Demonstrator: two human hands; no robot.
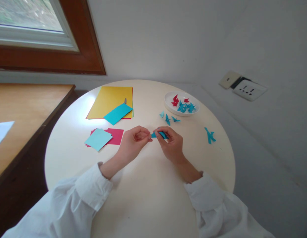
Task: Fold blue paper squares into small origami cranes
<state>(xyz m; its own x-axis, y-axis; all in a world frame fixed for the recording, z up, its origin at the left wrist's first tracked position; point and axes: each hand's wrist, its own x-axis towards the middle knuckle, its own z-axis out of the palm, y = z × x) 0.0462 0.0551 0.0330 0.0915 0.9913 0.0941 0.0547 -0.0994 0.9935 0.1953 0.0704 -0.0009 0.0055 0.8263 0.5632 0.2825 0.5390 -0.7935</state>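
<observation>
- We hold a small folded blue paper point(153, 135) in front of us, just above the round white table point(143, 198), between our two hands.
- Our left hand point(134, 140) has its thumb and fingertips pinched together at the paper's left end, the other fingers curled.
- Our right hand point(172, 143) grips the paper's right part between thumb and bent fingers, partly hiding it.
- Beyond our right hand we see three small paper birds point(167, 120) near a white dish point(185, 114), which holds red folded pieces point(175, 100) and blue folded pieces point(184, 106).
- To the right we have blue paper scraps point(210, 136), well apart from the dish.
- Left of our left hand, light blue squares point(98, 139) partly cover pink paper point(116, 137).
- Farther back, we see a blue rectangle point(118, 114) overlapping a yellow sheet point(111, 97).
</observation>
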